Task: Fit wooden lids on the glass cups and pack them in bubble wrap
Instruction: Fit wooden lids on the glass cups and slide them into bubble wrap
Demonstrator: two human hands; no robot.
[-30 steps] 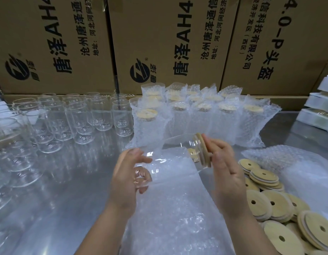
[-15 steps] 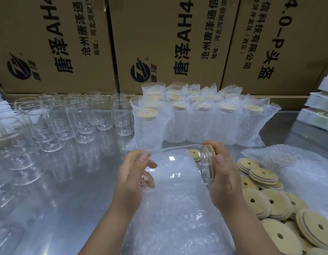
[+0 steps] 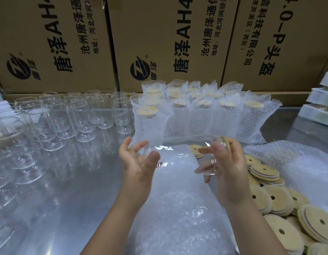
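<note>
the glass cup (image 3: 181, 150) hangs sideways over the bubble wrap (image 3: 177, 208), wooden lid (image 3: 226, 144) on its right end. left hand (image 3: 139, 166) curls round its base, right hand (image 3: 227, 168) grips the lidded end. steel surface (image 3: 76, 199) shows left of the wrap; loose lids (image 3: 275, 197) crowd the right edge. boxes (image 3: 168, 34) behind read "唐泽 ah4".
</note>
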